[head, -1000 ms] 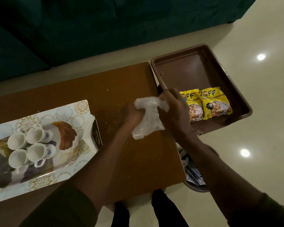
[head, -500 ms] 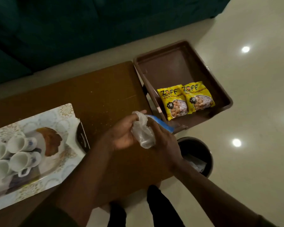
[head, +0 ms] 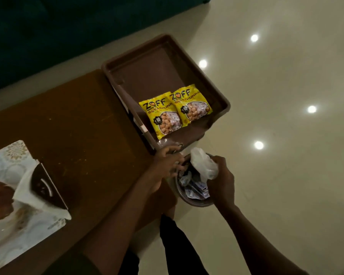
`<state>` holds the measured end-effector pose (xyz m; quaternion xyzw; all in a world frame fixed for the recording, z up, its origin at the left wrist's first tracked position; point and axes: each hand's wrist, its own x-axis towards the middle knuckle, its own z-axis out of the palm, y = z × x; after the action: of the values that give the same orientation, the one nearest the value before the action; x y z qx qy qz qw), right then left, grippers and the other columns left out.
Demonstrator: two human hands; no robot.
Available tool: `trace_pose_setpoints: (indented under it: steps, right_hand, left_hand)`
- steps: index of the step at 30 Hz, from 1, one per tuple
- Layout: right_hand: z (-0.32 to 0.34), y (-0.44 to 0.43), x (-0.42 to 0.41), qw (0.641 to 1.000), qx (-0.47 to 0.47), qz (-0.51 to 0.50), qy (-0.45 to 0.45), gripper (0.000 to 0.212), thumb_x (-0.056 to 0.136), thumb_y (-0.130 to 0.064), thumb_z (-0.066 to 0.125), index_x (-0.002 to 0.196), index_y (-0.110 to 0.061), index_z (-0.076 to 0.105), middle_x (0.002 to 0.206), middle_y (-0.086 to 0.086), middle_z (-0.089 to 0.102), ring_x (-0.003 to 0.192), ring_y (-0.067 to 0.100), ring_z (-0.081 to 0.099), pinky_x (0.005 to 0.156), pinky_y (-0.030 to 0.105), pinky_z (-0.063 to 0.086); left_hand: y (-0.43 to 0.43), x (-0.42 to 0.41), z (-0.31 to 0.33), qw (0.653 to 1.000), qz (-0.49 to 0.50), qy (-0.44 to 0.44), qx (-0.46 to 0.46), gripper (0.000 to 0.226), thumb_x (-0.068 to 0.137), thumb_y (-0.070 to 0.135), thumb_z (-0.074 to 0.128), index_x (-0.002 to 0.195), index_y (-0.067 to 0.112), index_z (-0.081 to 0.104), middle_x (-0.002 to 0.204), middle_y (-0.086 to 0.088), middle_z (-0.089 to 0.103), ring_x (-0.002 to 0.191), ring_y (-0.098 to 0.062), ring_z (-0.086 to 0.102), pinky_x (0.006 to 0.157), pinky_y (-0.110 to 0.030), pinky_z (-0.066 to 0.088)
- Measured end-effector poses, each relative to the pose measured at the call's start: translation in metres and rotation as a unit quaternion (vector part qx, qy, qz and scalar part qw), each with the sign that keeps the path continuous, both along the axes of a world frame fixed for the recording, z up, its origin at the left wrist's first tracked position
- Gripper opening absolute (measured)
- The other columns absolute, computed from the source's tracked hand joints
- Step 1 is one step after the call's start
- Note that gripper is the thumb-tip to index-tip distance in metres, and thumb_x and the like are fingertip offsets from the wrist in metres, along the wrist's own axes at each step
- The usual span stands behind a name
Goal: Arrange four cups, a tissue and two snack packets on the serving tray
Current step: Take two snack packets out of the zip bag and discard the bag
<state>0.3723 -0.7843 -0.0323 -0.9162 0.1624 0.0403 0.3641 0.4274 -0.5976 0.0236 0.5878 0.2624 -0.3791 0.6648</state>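
My right hand (head: 222,181) is shut on a crumpled clear plastic wrapper (head: 204,165) and holds it over a round waste bin (head: 193,202). At the table's corner beside the bin's rim is my left hand (head: 167,161), fingers spread and holding nothing. Two yellow snack packets (head: 163,116) (head: 193,106) lie side by side in a brown plastic tray (head: 216,90) past the table's end. The patterned serving tray (head: 12,155) shows at the left edge with a white tissue (head: 26,187) on it. The cups are out of view.
The brown wooden table (head: 77,116) runs from left to centre. The bin on the floor holds scraps of paper and wrappers. A dark wedge-shaped object (head: 46,187) lies on the tissue. A dark sofa (head: 68,26) stands behind; glossy cream floor (head: 286,175) spreads right.
Both hands moved right from above the table to the bin. The wrapper passed from both hands to my right hand alone. The view swung right, so the cups left the frame.
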Motion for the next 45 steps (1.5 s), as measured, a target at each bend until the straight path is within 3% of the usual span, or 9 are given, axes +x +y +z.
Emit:
trace_pose_setpoints:
  steps: [3, 8, 15, 20, 27, 36, 40, 43, 45]
  right_hand:
    - [-0.023, -0.022, -0.003, 0.994, -0.054, -0.064, 0.071, 0.046, 0.072, -0.007, 0.062, 0.112, -0.025, 0.049, 0.1, 0.007, 0.062, 0.094, 0.031, 0.055, 0.078, 0.037, 0.047]
    - [-0.048, -0.032, -0.008, 0.99, -0.005, -0.096, 0.101, 0.042, 0.076, -0.024, 0.074, 0.107, -0.025, 0.045, 0.105, 0.004, 0.06, 0.1, 0.027, 0.057, 0.073, 0.033, 0.048]
    - [-0.07, -0.039, -0.012, 0.978, -0.006, -0.119, 0.17, 0.09, 0.061, -0.033, 0.084, 0.136, -0.019, 0.037, 0.136, 0.003, 0.052, 0.124, 0.025, 0.05, 0.1, 0.043, 0.045]
    - [-0.074, -0.051, -0.01, 0.976, 0.013, -0.135, 0.17, 0.053, 0.085, -0.027, 0.067, 0.13, -0.013, 0.043, 0.129, 0.009, 0.055, 0.116, 0.026, 0.053, 0.088, 0.035, 0.047]
    - [-0.063, -0.051, 0.018, 0.987, 0.004, -0.104, 0.119, 0.024, 0.088, -0.015, 0.056, 0.112, -0.014, 0.056, 0.114, 0.005, 0.06, 0.1, 0.022, 0.06, 0.077, 0.028, 0.046]
    - [0.025, -0.01, 0.118, 0.984, 0.06, -0.061, -0.154, 0.013, 0.086, -0.007, 0.056, 0.094, -0.016, 0.061, 0.092, -0.006, 0.065, 0.075, 0.01, 0.06, 0.064, 0.026, 0.051]
    - [0.049, 0.006, 0.162, 0.983, 0.088, -0.012, -0.162, 0.014, 0.083, -0.005, 0.057, 0.093, -0.011, 0.065, 0.095, 0.003, 0.068, 0.082, 0.016, 0.063, 0.071, 0.028, 0.052]
    - [0.05, 0.016, 0.196, 0.993, 0.071, 0.026, -0.096, 0.02, 0.083, -0.012, 0.06, 0.102, -0.012, 0.065, 0.099, 0.001, 0.069, 0.084, 0.01, 0.06, 0.068, 0.002, 0.04]
    - [0.045, 0.019, 0.218, 0.997, 0.061, 0.042, -0.015, 0.031, 0.084, -0.024, 0.064, 0.114, -0.014, 0.062, 0.109, 0.0, 0.068, 0.089, 0.006, 0.057, 0.063, -0.003, 0.033]
  left_hand:
    - [-0.022, -0.003, -0.005, 1.0, 0.011, 0.019, 0.015, 0.034, 0.094, 0.015, 0.058, 0.128, 0.014, 0.054, 0.099, -0.007, 0.065, 0.084, -0.02, 0.059, 0.063, -0.027, 0.045]
    - [-0.037, -0.003, -0.012, 0.999, 0.004, 0.035, 0.025, 0.03, 0.097, 0.017, 0.055, 0.127, 0.013, 0.054, 0.102, -0.007, 0.065, 0.089, -0.021, 0.059, 0.064, -0.025, 0.047]
    - [-0.032, 0.0, -0.019, 0.999, -0.009, 0.022, 0.046, 0.031, 0.095, 0.019, 0.057, 0.127, 0.017, 0.055, 0.114, -0.011, 0.067, 0.093, -0.02, 0.064, 0.077, -0.033, 0.051]
    - [-0.027, -0.001, -0.021, 0.998, 0.003, 0.019, 0.052, 0.032, 0.095, 0.018, 0.057, 0.127, 0.017, 0.055, 0.111, -0.01, 0.067, 0.097, -0.022, 0.065, 0.082, -0.039, 0.051]
    - [-0.019, -0.002, -0.023, 0.996, 0.066, -0.015, 0.054, 0.027, 0.096, 0.014, 0.056, 0.123, 0.013, 0.058, 0.102, -0.007, 0.067, 0.082, -0.02, 0.064, 0.071, -0.032, 0.053]
    - [0.009, 0.025, -0.015, 0.944, 0.282, -0.129, 0.11, 0.016, 0.094, 0.015, 0.06, 0.107, 0.005, 0.06, 0.072, -0.005, 0.063, 0.055, -0.014, 0.056, 0.049, -0.024, 0.046]
    - [0.019, 0.056, -0.01, 0.924, 0.337, -0.151, 0.099, 0.013, 0.09, 0.011, 0.064, 0.103, 0.011, 0.06, 0.084, -0.005, 0.064, 0.07, -0.014, 0.062, 0.06, -0.027, 0.054]
    - [0.016, 0.082, -0.011, 0.932, 0.317, -0.156, 0.081, 0.031, 0.086, 0.016, 0.071, 0.113, 0.018, 0.056, 0.109, -0.004, 0.062, 0.095, -0.015, 0.062, 0.073, -0.031, 0.052]
    - [0.012, 0.095, -0.015, 0.943, 0.293, -0.138, 0.08, 0.054, 0.082, 0.022, 0.077, 0.127, 0.023, 0.048, 0.125, -0.002, 0.053, 0.107, -0.015, 0.058, 0.078, -0.031, 0.048]
